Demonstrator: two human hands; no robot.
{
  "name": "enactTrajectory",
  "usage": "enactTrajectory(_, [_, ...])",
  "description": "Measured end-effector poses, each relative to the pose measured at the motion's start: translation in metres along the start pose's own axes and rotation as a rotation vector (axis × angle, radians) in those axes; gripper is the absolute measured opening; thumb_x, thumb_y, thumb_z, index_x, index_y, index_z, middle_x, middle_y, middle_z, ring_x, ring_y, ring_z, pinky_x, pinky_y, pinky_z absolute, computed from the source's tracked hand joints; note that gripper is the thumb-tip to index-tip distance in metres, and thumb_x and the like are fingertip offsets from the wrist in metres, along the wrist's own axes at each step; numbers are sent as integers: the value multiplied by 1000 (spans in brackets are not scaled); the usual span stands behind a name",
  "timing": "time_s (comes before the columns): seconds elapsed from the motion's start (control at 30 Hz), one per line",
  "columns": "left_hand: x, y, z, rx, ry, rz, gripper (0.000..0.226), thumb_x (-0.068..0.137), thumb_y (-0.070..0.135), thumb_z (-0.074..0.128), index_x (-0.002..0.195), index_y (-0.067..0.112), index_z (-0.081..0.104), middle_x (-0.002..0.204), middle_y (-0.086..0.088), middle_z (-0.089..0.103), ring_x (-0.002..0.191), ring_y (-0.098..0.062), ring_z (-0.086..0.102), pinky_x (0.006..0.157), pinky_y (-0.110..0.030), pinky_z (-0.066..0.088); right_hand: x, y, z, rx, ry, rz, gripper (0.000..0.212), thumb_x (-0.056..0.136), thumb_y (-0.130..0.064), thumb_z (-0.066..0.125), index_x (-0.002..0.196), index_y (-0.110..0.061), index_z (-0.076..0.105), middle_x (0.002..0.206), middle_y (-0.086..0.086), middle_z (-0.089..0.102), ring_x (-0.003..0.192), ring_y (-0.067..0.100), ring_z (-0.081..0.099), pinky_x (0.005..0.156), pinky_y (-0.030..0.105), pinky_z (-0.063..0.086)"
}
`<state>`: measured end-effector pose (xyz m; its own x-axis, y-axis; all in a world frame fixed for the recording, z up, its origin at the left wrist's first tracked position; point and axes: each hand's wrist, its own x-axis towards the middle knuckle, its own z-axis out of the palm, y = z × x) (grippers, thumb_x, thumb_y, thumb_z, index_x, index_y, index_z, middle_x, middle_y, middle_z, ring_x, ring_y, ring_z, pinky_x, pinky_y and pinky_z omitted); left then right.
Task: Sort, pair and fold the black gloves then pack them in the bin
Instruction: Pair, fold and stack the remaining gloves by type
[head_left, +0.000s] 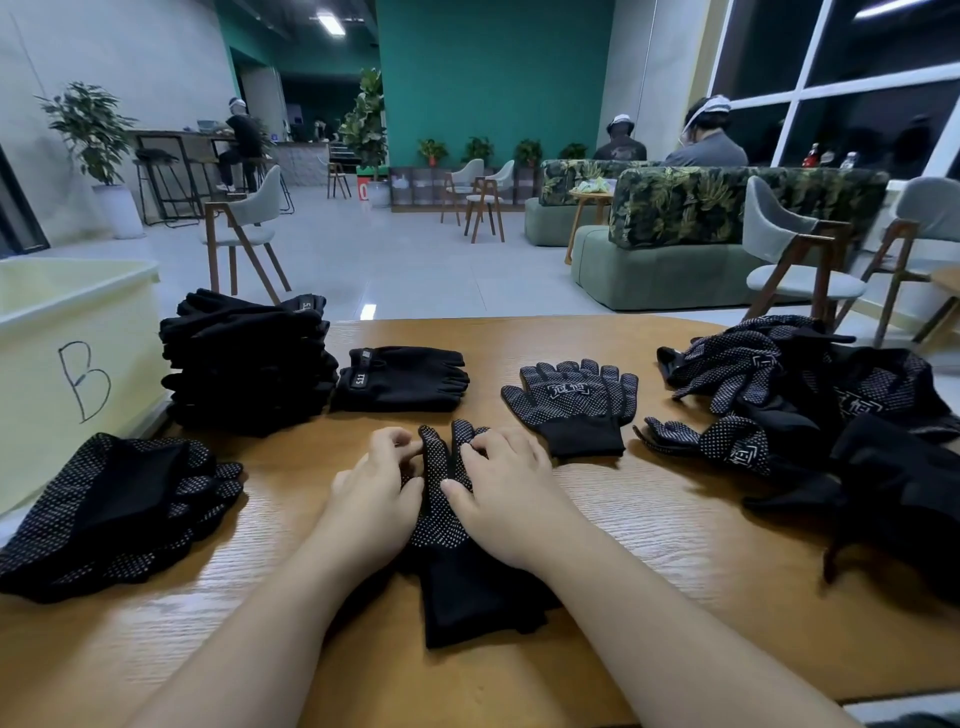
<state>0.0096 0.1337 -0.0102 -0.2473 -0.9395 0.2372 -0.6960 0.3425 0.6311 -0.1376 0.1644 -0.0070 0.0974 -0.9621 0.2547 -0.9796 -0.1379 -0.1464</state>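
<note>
Near the front edge of the wooden table (649, 519), both hands lay on a dotted black glove (447, 514) — the left hand (371, 499) and right hand (501, 493) each pinching its fingertips with curled fingers. The pale bin (67, 332) marked B stood at the table's left edge — beside a stack of plain black gloves (249, 364).

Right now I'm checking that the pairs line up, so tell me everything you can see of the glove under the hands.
The dotted glove is black knit with small white grip dots and a plain black cuff. It lies flat on the wooden table, fingers pointing away, cuff toward the person. The left hand and right hand rest on it, fingertips pinching at its fingers. Whether a second glove lies beneath is unclear.
</note>
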Motion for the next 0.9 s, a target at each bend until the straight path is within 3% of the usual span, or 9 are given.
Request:
enactTrajectory(0.13, [2,-2,1,118,-15,32,36,95,16,41,129,28,41,127,13,52,126,-7,41,104,-30,25,-2,2,-3,12,2,-2,47,97,-47,35,133,-19,47,143,0,36,136,19,19,115,44,9])
enactTrajectory(0.23, [4,-4,3,202,4,43,37,97,19,38,131,33,45,133,17,49,129,-6,35,102,-30,23,-3,4,-6,81,38,-14,48,95,-48,34,131,-23,52,142,-2,40,136,17,23,115,44,12])
enactTrajectory(0.33, [-1,-5,0,159,1,58,37,97,24,42,131,37,45,134,20,47,130,-8,35,102,-32,25,-9,13,-15,216,161,-41,36,94,-38,44,122,-23,61,131,-6,52,127,15,37,110,38,25])
enactTrajectory(0.43, [-8,-8,-8,134,32,43,36,94,31,52,130,32,46,130,13,50,127,-12,37,105,-36,29,-27,22,-17,406,179,-108,20,89,-27,57,104,-22,70,112,-12,62,113,7,47,102,31,37])
enactTrajectory(0.57, [-18,-20,-16,65,11,40,32,89,32,59,120,36,50,110,16,56,115,-12,46,103,-40,35,-60,22,-21,560,145,-189,20,81,-43,58,87,-28,70,97,-21,63,104,1,53,93,17,38])
enactTrajectory(0.63, [-25,-25,-19,-9,13,95,28,87,28,63,105,45,51,105,21,56,109,-10,51,99,-40,40,-73,19,-23,569,92,-240,19,79,-46,61,88,-32,68,99,-22,59,105,1,51,94,16,35])
enactTrajectory(0.7, [-36,-25,-24,-46,26,160,23,83,29,67,93,46,55,102,24,54,106,-5,49,96,-29,41,-81,15,-22,488,24,-280,23,77,-49,59,95,-35,64,103,-24,53,109,-1,45,97,19,31])
enactTrajectory(0.77, [-48,-22,-29,-65,-38,273,21,75,46,64,96,45,61,105,27,51,109,1,44,93,-16,36,-84,13,-20,421,-9,-294,25,76,-47,54,98,-36,60,105,-23,48,108,-2,40,99,21,28])
enactTrajectory(0.9, [-65,-13,-28,-28,-158,475,28,73,50,56,101,54,60,112,30,48,114,4,37,96,-18,27,-83,11,-23,431,-7,-268,13,77,-40,50,88,-36,56,97,-21,48,102,-1,42,95,19,27])
